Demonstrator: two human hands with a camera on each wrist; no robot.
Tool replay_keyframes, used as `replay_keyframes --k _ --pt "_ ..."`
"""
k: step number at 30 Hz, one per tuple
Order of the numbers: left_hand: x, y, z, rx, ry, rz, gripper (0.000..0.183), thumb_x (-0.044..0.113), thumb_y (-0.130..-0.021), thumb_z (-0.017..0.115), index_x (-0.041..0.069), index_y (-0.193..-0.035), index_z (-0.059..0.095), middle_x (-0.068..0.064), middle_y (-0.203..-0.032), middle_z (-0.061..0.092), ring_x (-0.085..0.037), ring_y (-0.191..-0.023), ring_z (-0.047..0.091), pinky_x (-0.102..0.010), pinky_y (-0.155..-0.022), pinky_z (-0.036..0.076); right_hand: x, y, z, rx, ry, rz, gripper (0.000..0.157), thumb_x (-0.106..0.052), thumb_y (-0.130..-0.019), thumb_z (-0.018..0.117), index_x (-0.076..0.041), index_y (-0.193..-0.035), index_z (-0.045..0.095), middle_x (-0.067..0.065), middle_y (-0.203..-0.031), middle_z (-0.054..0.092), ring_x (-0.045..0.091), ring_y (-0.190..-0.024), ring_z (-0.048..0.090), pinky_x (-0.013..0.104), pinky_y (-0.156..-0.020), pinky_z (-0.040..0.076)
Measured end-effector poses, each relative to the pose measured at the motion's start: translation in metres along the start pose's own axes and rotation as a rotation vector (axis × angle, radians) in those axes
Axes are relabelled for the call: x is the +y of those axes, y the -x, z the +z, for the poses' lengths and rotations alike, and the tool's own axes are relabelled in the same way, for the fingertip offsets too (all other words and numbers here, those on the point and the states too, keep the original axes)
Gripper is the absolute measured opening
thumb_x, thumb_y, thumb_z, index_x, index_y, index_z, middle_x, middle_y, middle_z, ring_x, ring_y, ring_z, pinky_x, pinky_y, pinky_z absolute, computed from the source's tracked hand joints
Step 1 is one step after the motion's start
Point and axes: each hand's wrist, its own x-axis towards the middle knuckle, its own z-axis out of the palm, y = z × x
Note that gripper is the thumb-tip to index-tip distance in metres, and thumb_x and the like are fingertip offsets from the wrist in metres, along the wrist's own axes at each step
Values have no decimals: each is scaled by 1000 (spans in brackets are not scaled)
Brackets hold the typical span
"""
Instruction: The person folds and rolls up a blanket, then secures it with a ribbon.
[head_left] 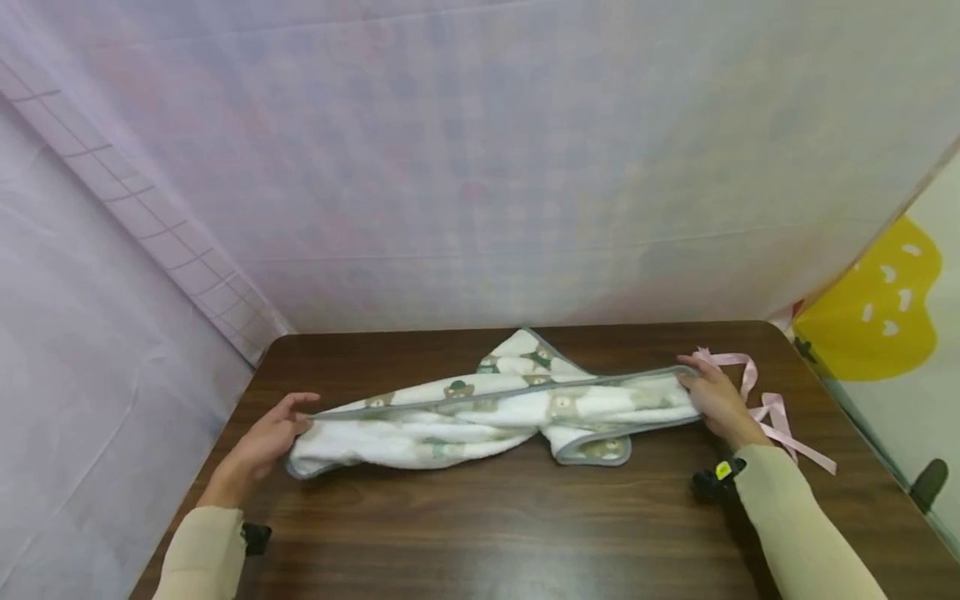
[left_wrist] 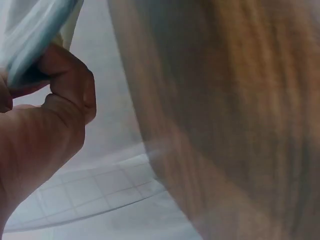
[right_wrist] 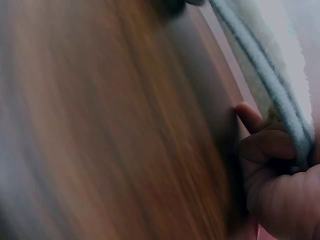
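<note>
A white fleecy blanket (head_left: 472,421) with a bear print and grey edging stretches crosswise above the wooden table, bunched lengthwise between both hands. At its left end my left hand (head_left: 273,433) pinches the edge; the left wrist view shows curled fingers (left_wrist: 67,75) at the grey border. The opposite end is gripped by my right hand (head_left: 716,400), and in the right wrist view its fingers (right_wrist: 267,145) curl around the trim. One corner points up toward the back edge, and a folded flap hangs at the front right of the middle.
Pink ribbon (head_left: 780,425) lies on the wooden table (head_left: 480,533) beside and beyond my right hand. Pale cloth hangings (head_left: 480,183) rise behind the table and on the left. A yellow shape with white marks (head_left: 873,308) shows on the right side.
</note>
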Motion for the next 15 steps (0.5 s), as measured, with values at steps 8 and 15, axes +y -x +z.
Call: replay_keyframes --k 8,15 --pt "13 -6 -2 82 -83 43 43 15 -102 52 0 -141 41 -18 -117 58 -20 -99 56 -29 -83 44 5 1 -14 -69 -195 80 48 -19 -103 50 12 -137 38 -14 -103 59 -4 -86 54 15 -73 49" --pt "-2 -6 -4 -36 -64 -68 71 23 -98 63 -3 -151 23 -28 -131 54 -33 -120 52 -46 -97 43 -6 8 -22 -237 -152 185 64 -35 -102 54 2 -148 28 13 -140 41 4 -106 49 27 -85 49"
